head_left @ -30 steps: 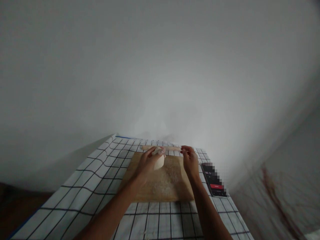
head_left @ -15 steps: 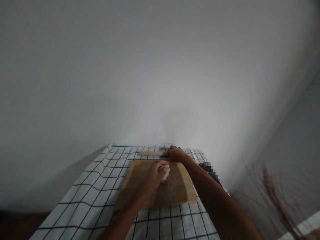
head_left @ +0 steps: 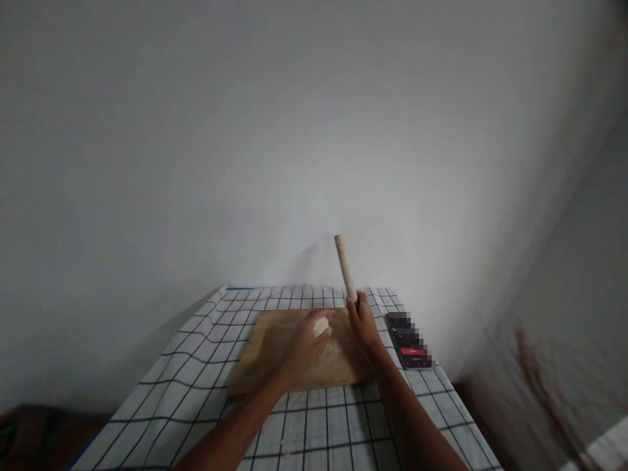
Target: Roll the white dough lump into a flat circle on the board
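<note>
The right hand (head_left: 361, 315) is closed around the near end of a rolling pin (head_left: 345, 267), tilted up clear of the board (head_left: 262, 337). Over the board's far half, the left hand (head_left: 308, 337) curls around pale dough (head_left: 321, 326), seemingly not yet flattened; the board looks already floured.

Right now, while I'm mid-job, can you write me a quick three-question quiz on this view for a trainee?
1. The rolling pin in the right hand is:
a) flat on the board
b) raised, clear of the board
c) lying on the checkered cloth

2. True or false: the phone lies on the cloth, to the right of the board.

3. Fill in: the fingers of the left hand curl around a pale ____.

Key: 1. b; 2. true; 3. dough piece.
</note>
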{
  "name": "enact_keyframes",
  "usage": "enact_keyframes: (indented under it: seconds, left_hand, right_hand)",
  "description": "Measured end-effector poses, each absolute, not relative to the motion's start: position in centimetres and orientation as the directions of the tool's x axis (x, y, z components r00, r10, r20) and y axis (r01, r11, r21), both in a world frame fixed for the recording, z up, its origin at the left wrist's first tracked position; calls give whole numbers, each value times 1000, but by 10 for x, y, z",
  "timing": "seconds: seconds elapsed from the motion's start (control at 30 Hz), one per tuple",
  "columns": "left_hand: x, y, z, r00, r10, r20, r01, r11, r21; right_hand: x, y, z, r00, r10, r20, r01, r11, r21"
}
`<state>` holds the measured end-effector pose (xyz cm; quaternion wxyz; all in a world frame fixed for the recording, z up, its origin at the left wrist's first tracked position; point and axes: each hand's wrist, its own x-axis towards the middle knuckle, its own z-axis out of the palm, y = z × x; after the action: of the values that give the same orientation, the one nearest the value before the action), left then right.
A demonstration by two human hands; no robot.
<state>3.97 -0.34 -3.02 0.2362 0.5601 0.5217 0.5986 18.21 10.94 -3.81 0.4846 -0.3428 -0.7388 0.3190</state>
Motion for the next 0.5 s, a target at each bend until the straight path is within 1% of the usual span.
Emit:
enact_keyframes:
  seconds: [0.07, 0.23, 0.37, 0.5]
  left_hand:
    - [37, -4, -21, -320, 849, 419, 300, -329, 895]
    - [26, -2, -7, -430, 855, 291, 299, -169, 939]
    - [15, 7, -6, -434, 870, 234, 283, -115, 952]
    - [10, 12, -6, -412, 898, 152, 174, -86, 981]
  right_hand:
    - [184, 102, -41, -282, 822, 494, 130, 543, -829]
    - [183, 98, -47, -289, 824, 487, 48, 521, -852]
    - [181, 103, -48, -298, 825, 481, 42, 515, -856]
    - [182, 106, -48, -287, 826, 486, 35, 516, -856]
